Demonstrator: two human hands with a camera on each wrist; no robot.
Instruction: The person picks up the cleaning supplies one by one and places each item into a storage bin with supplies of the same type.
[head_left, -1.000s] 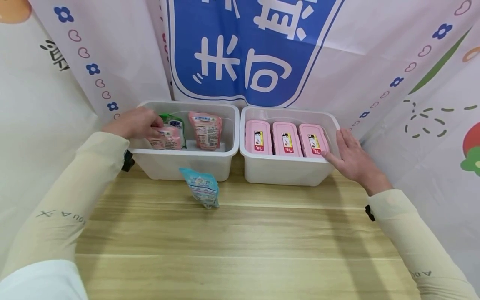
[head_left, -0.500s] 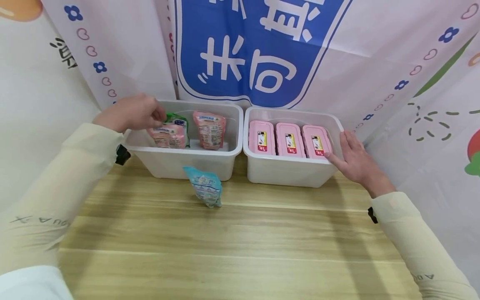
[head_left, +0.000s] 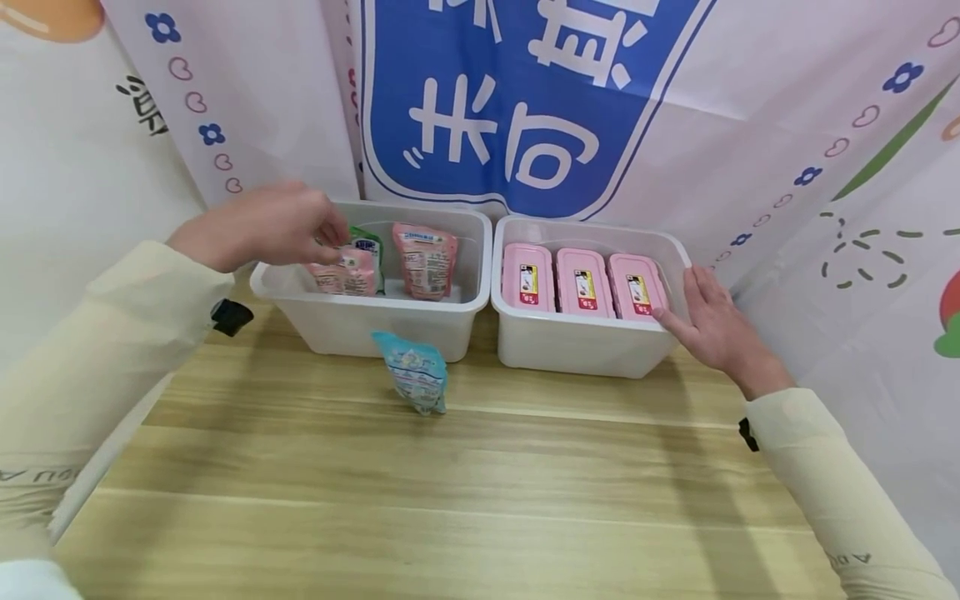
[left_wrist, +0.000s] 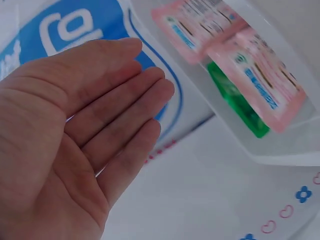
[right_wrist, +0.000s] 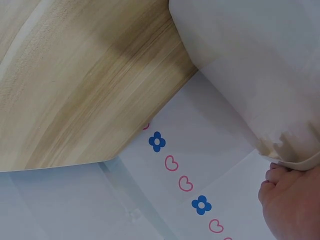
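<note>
My left hand (head_left: pixel 262 225) hovers over the left end of the left white bin (head_left: pixel 375 307), next to a pink pouch (head_left: pixel 347 273). In the left wrist view the palm is bare and the fingers are loosely bent, apart from the pouches. A green pouch (head_left: pixel 369 243) stands behind that pink one, and another pink pouch (head_left: pixel 426 262) leans to their right. My right hand (head_left: pixel 712 325) rests on the right corner of the right white bin (head_left: pixel 577 346), thumb at the front rim and fingers fairly straight along the side.
Three pink lidded boxes (head_left: pixel 581 282) sit side by side in the right bin. A blue pouch (head_left: pixel 414 372) stands on the wooden table (head_left: pixel 480 483) before the left bin. Printed cloth (head_left: pixel 540 100) hangs directly behind both bins, with white walls at the sides.
My left hand has come away from the pink pouch and lifted slightly, leaving it in the left bin. The view has shifted a little; my right hand stays on the right bin's corner.
</note>
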